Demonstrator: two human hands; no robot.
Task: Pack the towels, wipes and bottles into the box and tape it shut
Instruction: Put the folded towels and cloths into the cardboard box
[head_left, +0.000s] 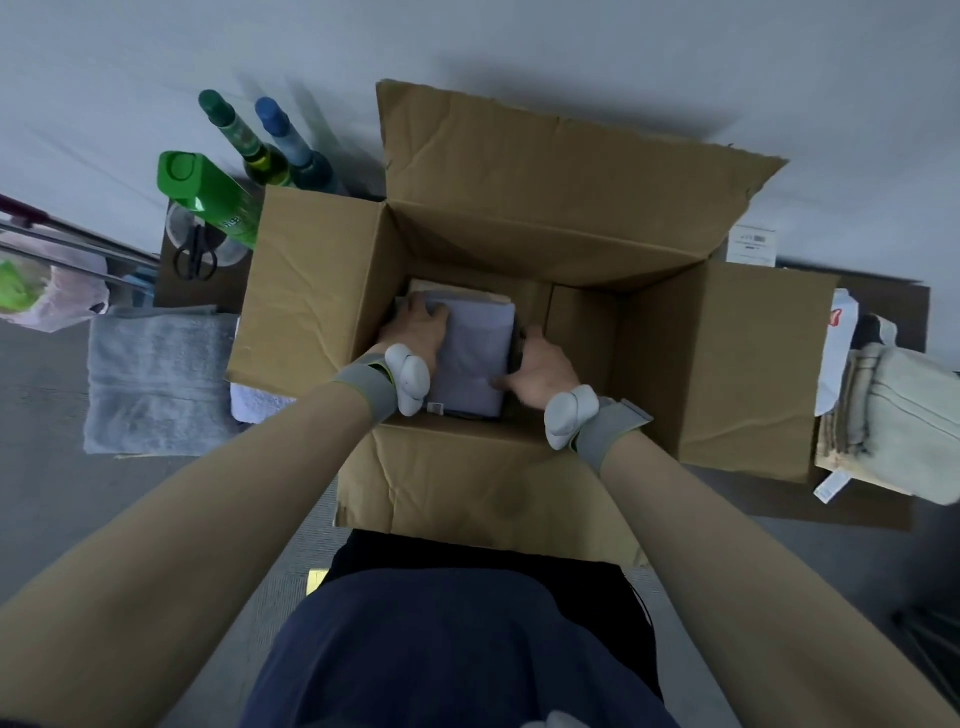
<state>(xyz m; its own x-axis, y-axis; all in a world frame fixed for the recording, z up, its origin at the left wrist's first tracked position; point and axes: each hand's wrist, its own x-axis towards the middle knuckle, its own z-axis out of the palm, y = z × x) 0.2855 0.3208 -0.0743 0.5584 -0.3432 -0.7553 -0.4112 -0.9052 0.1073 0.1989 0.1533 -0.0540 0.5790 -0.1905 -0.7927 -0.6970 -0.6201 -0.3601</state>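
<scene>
Box (519, 483): open on the worktop.
Folded towel (472, 348): inside, against the box's left wall.
Left hand (418, 325): flat on its top.
Right hand (540, 364): grips its right edge.

Arms extended; left hand (418, 325) flat, right hand (540, 366) alongside.

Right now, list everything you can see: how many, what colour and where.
box: one, brown, centre, flaps open
lilac towel: one, folded, inside box
grey towel: one, left of box
cream towels: a stack, right of box
white packet: one, red mark, right of box, partly hidden
bottles: three, two green-capped, one blue-capped, behind box's left flap
scissors: one, black, in clear cup beside bottles
left hand: flat on lilac towel
right hand: grips lilac towel's right edge
</scene>
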